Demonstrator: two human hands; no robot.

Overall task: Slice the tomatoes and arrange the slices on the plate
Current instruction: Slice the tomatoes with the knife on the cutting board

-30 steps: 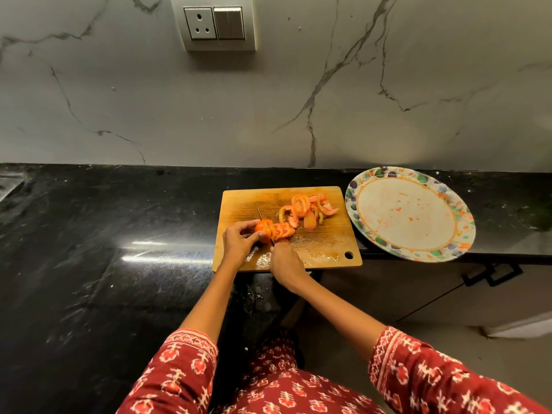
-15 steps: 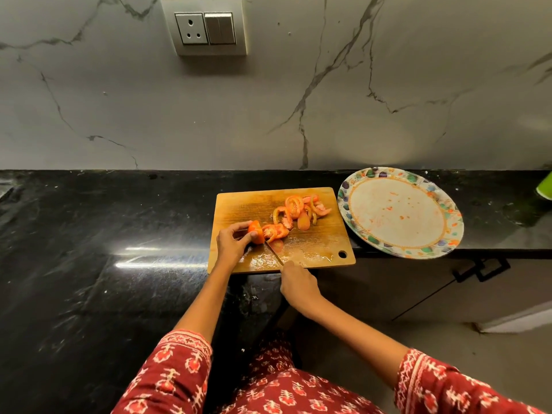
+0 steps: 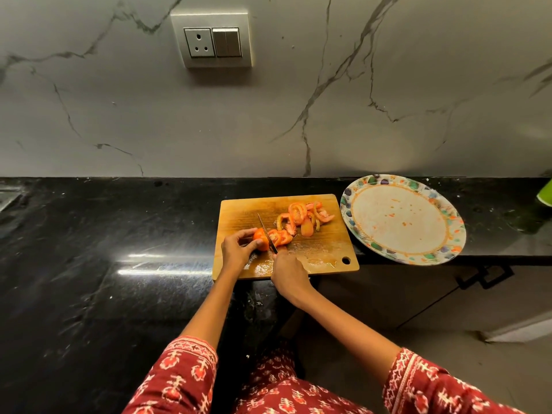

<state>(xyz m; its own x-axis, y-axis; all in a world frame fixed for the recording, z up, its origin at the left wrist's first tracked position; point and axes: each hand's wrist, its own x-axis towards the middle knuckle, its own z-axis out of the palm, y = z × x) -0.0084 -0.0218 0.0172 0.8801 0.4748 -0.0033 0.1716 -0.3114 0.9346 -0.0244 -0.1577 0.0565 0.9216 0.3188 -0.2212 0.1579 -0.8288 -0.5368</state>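
Left hand (image 3: 237,249) grip curls round the tomato piece (image 3: 260,239) on the cutting board (image 3: 239,213) – right hand (image 3: 288,271) grip wraps the knife (image 3: 266,231), blade just right of the left grip, cut slices (image 3: 301,218) beyond – plate (image 3: 352,225) further right on the worktop (image 3: 119,234).

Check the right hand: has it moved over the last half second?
Yes. The right hand has gone forward from the board's near edge toward the tomato, knife now cutting into it.

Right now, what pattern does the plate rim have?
Multicoloured leaf-like shapes on the plate rim, seen in the head view.
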